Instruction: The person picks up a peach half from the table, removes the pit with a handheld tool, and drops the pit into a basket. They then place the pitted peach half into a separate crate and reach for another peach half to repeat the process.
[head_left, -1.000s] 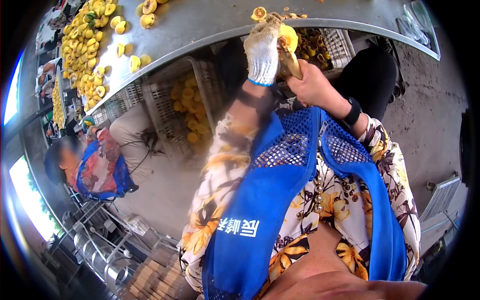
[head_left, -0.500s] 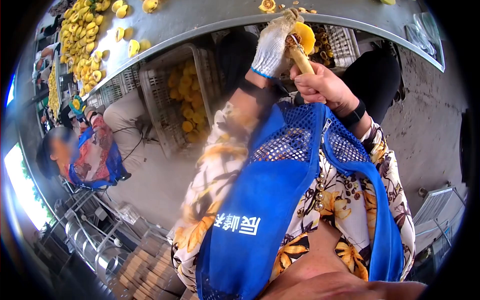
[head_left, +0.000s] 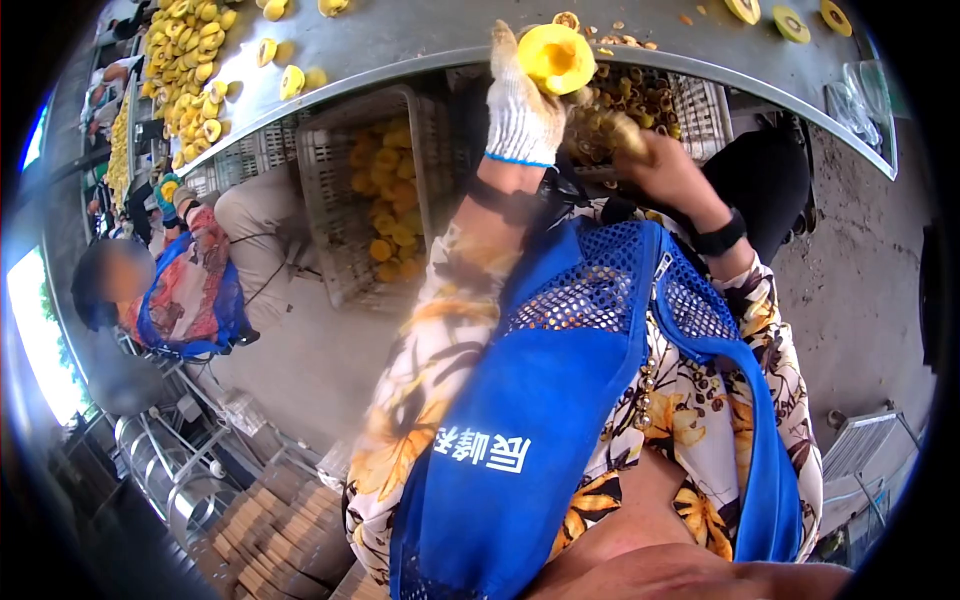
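Observation:
My left hand (head_left: 525,120), in a white knitted glove with a blue cuff edge, holds a yellow fruit half (head_left: 556,60) near the table edge, its hollowed side facing up. To its right is my bare right hand (head_left: 665,175), closed around a tool (head_left: 615,132) that is smeared by motion and stands apart from the fruit. Below both, a crate (head_left: 700,108) holds dark, ring-like fruit scraps. Small scraps (head_left: 625,41) and another fruit piece (head_left: 566,19) lie on the metal table (head_left: 400,62) just beyond my left hand.
Many yellow fruit halves (head_left: 190,50) are heaped at the table's left. A crate of fruit (head_left: 312,190) stands below it. Cut halves (head_left: 790,24) and clear plastic (head_left: 855,105) lie at the right. A co-worker (head_left: 185,290) sits at the left; wooden blocks (head_left: 280,530) are lower left.
The fruit half is turned to face up in my left hand. My right hand and the tool have moved down and right, away from it. More cut halves show at the table's upper right.

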